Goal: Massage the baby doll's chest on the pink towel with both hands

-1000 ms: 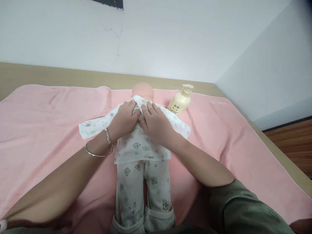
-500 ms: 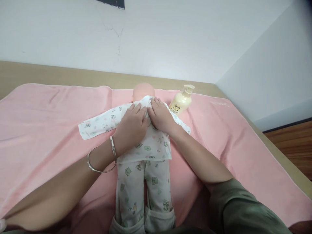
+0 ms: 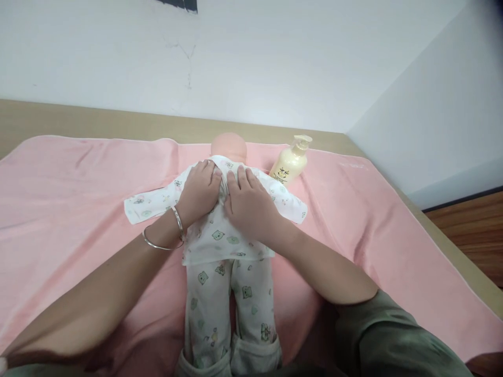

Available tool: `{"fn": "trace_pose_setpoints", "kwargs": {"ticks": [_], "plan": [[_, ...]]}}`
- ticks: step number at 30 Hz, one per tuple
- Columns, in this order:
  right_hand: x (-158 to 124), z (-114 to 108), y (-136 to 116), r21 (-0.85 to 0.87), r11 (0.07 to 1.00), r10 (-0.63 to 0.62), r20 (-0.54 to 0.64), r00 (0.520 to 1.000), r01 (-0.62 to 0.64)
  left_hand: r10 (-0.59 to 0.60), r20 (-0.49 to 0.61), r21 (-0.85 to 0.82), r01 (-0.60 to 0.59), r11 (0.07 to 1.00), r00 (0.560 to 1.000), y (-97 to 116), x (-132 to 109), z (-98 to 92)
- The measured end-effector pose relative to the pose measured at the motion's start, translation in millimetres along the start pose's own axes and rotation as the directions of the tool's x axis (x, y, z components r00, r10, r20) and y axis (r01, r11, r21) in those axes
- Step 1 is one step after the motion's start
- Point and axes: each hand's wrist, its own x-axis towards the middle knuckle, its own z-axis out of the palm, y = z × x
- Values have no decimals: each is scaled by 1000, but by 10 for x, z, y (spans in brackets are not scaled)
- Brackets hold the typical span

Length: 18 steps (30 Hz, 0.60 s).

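Head view: since the last frame, my left hand has slid toward upper left, my right hand slightly downward. Fingers lie loose, unclenched, on the clothed doll, mid-frame; uneven pressure might bunch its shirt.

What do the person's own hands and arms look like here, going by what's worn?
Both the left hand and right hand are ungloved, with no rings visible on the fingers. A thin, shiny silver bangle circles the left wrist; the right wrist is bare. A dark green sleeve ends near the right elbow.
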Motion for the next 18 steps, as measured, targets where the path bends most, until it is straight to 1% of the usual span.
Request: {"fn": "trace_pose_setpoints", "kwargs": {"ticks": [3,5,7,9,11,14,16,18], "plan": [[158,-36,127,63,998,-14,39,999,12,31,16,100,-32,994,999,98,-83,7],[307,-66,247,105,994,18,61,998,-24,45,35,141,-50,989,998,213,-175,-9],[430,-77,351,126,989,65,81,995,-75,76,40,144,-81,986,996,325,-261,-35],[485,-60,403,117,988,91,86,992,-100,113,45,111,-118,987,993,388,-301,-62],[452,-27,380,80,993,82,76,994,-88,126,66,57,-130,990,990,378,-271,-80],[273,-7,226,13,999,30,59,998,-31,56,67,-45,-53,998,996,267,-143,-69],[136,-33,106,-30,999,-29,56,998,30,-8,24,-117,11,993,1000,192,-70,-38],[52,-75,30,-55,995,-74,80,994,79,-57,-37,-171,50,984,998,155,-42,1]]}}
